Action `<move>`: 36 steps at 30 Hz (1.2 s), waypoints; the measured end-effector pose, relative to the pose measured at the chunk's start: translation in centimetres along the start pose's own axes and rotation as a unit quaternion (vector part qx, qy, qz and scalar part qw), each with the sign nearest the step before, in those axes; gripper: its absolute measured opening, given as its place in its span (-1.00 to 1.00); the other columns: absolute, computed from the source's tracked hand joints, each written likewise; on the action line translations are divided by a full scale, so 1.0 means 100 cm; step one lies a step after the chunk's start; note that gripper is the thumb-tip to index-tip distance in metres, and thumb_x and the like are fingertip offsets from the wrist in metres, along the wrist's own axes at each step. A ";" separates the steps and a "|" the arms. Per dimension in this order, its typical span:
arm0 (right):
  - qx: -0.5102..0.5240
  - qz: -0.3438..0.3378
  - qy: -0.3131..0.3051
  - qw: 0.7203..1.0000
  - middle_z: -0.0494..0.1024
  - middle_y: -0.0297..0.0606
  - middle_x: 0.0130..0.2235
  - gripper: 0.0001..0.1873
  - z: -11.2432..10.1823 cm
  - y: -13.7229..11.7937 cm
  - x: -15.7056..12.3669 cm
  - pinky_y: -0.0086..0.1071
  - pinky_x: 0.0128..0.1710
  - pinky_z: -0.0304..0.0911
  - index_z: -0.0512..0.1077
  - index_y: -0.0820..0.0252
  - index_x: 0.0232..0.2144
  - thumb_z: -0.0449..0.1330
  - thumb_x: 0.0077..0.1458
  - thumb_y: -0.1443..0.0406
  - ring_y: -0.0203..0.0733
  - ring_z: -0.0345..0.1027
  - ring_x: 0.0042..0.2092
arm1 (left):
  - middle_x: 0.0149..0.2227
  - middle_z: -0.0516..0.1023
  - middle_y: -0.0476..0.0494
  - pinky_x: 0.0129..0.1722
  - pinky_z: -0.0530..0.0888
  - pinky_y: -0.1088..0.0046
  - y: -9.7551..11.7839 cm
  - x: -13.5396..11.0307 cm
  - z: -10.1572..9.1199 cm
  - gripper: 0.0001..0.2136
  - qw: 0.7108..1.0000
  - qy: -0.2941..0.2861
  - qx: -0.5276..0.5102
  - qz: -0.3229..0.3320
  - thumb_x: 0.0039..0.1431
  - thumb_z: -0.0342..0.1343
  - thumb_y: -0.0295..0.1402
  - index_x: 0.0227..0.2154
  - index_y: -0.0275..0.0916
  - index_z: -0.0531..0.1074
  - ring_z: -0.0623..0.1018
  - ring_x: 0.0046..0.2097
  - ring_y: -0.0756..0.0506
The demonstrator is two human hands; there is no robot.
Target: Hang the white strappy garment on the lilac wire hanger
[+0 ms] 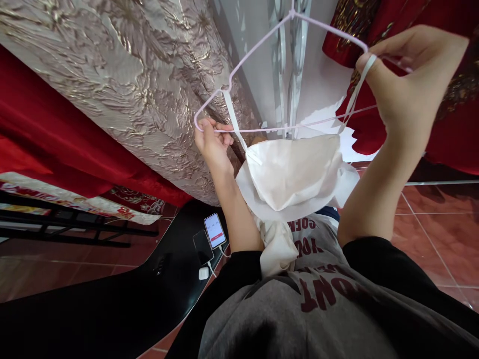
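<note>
A pale pink clothes hanger [258, 47] hangs in front of me with a white strappy garment [295, 172] on it. One thin strap loops over the hanger's left notch; the other lies at its right shoulder. My left hand [215, 144] is closed round the lower left corner of the hanger, beside the left strap. At the right shoulder, my right hand [404, 75] pinches the hanger and has the right strap by its thumb. The fingers partly hide the hanger's right end. The garment's lower part dangles close to my shirt.
Shiny embossed beige fabric [149, 75] and red cloth [75, 134] hang at the left; red embroidered cloth [445, 119] hangs at the right. A black bench [112, 299] holds two phones, a lit one [213, 231] and a dark one [202, 248], plus a small white case [203, 273].
</note>
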State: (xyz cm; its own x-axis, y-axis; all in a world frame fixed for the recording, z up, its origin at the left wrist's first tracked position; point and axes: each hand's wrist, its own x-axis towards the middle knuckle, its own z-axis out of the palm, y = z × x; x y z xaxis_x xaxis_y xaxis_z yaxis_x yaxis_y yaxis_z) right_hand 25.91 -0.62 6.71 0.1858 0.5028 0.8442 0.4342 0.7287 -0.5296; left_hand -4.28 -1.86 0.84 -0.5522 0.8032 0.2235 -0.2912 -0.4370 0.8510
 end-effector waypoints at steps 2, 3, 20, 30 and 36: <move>-0.019 -0.027 -0.009 0.999 0.71 -0.23 -0.21 -0.79 -0.004 -0.004 -0.004 -0.10 -0.08 0.42 0.70 0.10 -0.23 0.36 0.09 0.43 -0.03 0.57 -0.13 | -0.48 0.52 -0.06 -0.51 0.39 0.40 -0.004 0.002 -0.003 -0.68 1.000 -0.015 -0.002 0.013 0.51 0.13 -0.07 -0.38 -0.07 0.32 0.38 -0.56 -0.06; -0.010 -0.045 0.003 0.999 0.71 -0.25 -0.18 -0.76 -0.004 -0.004 -0.009 -0.10 -0.03 0.43 0.70 0.08 -0.20 0.37 0.09 0.44 -0.03 0.57 -0.09 | -0.48 0.53 -0.06 -0.51 0.40 0.38 -0.006 0.004 -0.004 -0.66 1.000 -0.022 -0.001 0.021 0.47 0.17 -0.02 -0.38 -0.07 0.34 0.40 -0.56 -0.06; -0.061 0.075 -0.152 0.984 0.72 -0.40 -0.12 -0.87 0.012 0.005 -0.062 0.30 0.49 -0.16 0.61 -0.26 -0.26 0.32 0.23 -0.02 0.10 0.50 0.05 | -0.28 0.61 -0.15 -0.26 0.54 0.40 -0.024 0.002 -0.006 -0.59 0.996 -0.070 0.025 0.045 0.42 0.11 0.17 -0.26 -0.09 0.42 0.61 -0.27 -0.10; -0.050 0.059 -0.182 0.980 0.72 -0.38 -0.15 -0.90 0.011 0.000 -0.064 0.18 0.30 0.12 0.64 -0.20 -0.26 0.31 0.26 0.07 0.07 0.51 -0.01 | -0.32 0.63 -0.24 -0.28 0.60 0.40 0.028 -0.031 -0.020 -0.72 0.962 -0.226 0.155 -0.016 0.36 0.32 -0.11 -0.35 -0.21 0.60 0.65 -0.28 -0.16; -0.052 0.062 -0.165 0.983 0.72 -0.38 -0.19 -0.86 0.004 -0.003 -0.060 0.18 0.25 0.18 0.64 -0.21 -0.30 0.30 0.28 0.04 0.05 0.52 -0.08 | -0.18 0.64 -0.23 -0.52 0.38 0.48 0.041 -0.052 -0.004 -0.90 0.959 -0.250 0.134 -0.017 0.39 0.30 -0.31 -0.22 -0.20 0.64 0.52 -0.40 -0.06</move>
State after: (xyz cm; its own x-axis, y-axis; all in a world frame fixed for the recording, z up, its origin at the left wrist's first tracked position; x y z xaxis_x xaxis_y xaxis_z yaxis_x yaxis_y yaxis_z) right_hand 24.37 -3.66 1.79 -0.0465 0.7209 0.6915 0.5164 0.6099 -0.6011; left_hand -2.97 -7.99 2.98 -0.0825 0.9382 0.3360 -0.0545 -0.3409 0.9385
